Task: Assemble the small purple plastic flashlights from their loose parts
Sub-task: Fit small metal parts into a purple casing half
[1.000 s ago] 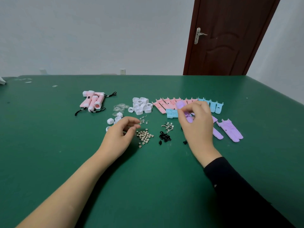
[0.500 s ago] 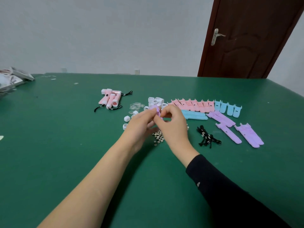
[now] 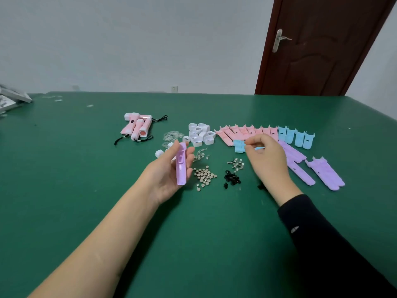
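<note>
A purple shell half (image 3: 181,166) is gripped in the left hand (image 3: 165,179), above the counter (image 3: 64,190) and just beside the button cells (image 3: 205,174). The right hand (image 3: 267,162) is curled, with fingertips (image 3: 247,144) pinched over a blue shell (image 3: 238,146); whether anything is held cannot be told. Parts are grouped mid-counter, well apart from its far and right edges. A sleeve mark (image 3: 294,229) is seen, too small to read.

no readable text; a small pale mark (image 3: 294,229), perhaps a logo, on the sleeve (image 3: 326,250).
</note>
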Demonstrator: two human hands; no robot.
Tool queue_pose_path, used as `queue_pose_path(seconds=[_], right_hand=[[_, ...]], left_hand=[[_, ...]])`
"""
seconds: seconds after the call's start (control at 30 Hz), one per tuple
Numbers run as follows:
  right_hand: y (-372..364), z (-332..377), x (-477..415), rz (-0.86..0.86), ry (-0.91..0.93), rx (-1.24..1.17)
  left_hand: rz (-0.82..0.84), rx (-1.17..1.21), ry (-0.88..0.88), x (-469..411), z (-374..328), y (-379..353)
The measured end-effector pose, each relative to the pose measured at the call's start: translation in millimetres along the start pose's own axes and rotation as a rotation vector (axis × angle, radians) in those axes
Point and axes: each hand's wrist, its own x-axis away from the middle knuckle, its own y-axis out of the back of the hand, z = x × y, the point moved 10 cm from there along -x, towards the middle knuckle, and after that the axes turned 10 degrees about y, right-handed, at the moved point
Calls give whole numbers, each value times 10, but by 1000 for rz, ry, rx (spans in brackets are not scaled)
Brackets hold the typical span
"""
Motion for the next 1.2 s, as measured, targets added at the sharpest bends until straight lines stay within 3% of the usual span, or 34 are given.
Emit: queue_pose_path(seconds=[0.17, 0.37, 0.6, 0.87, 1.03, 1.2], right_hand=[[-93, -23, 25, 75, 58, 169], [-634, 308, 217, 379, 310, 397], [-667, 264, 33, 366, 260, 449], [-1080, 218, -153, 582, 232, 632], [-1170, 280, -138, 541, 292, 844], [-1190, 321, -93, 481, 374, 866]], left_hand=[[28, 38, 49, 15, 0, -20], [4, 105, 14, 83, -210, 126], [-35, 43, 8, 69, -216, 170], [-52, -98, 41, 30, 9, 1], [-66, -104, 57, 60, 52, -20], [-54, -106, 68, 87, 83, -59]])
